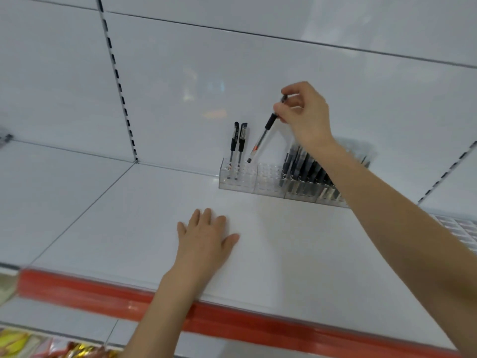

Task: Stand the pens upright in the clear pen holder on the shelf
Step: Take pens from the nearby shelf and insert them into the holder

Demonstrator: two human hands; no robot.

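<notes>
White shelving fills the view: a flat shelf [296, 241] backed by white back panels [258, 60], with a slotted upright [121, 91] at the panel joint on the left.

Right hand [307, 112]: raised above the rear of the shelf. Thumb and fingertips pinch the upper, black-capped end of a pen [260, 139]; the remaining fingers are curled.

The pen is tilted, its upper end toward the right and its tip down to the left. It has a clear barrel with a red mark near the tip. The tip sits at the top face of the clear pen holder [238, 186], in the left section. Whether the tip has entered a hole cannot be determined.

Just left of the tip, two pens [234, 140] with black caps stand upright, side by side, in the same section. The holder stands against the back panels. Its right sections hold a dense row of dark pens [302, 171], partly hidden by the right forearm.

Left hand [206, 236]: flat on the shelf, palm down, fingers straight, holding nothing, well in front of the holder.

A red strip [232, 321] runs along the shelf's front edge. A wire grid [459, 228] lies at the far right. Blurred packaged goods [15, 342] show at lower left.
</notes>
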